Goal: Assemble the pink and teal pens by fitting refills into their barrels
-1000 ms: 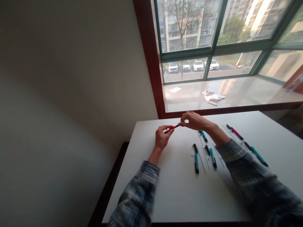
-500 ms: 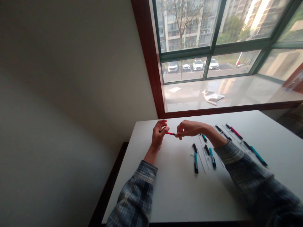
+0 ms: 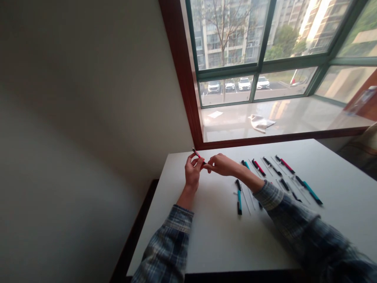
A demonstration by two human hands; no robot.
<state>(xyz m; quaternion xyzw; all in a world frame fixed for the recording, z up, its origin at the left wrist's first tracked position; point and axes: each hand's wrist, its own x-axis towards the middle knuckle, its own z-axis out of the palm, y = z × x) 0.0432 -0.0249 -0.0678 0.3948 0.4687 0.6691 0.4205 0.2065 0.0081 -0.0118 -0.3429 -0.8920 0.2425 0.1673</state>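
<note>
Over the white table's (image 3: 215,232) eleven-o'clock corner, the left hand (image 3: 192,173) grasps a red-and-black pen (image 3: 197,153), its long axis running from eleven o'clock to five. The right hand (image 3: 221,164) meets its black five-o'clock end; whether it's gripping, I can't tell.

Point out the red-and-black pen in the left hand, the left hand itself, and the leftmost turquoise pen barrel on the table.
Red-and-black pen (image 3: 197,154): head view, on its red barrel.
Left hand (image 3: 192,174): head view, middle of the hand.
Turquoise pen barrel (image 3: 239,197): head view, on its turquoise middle.
</note>
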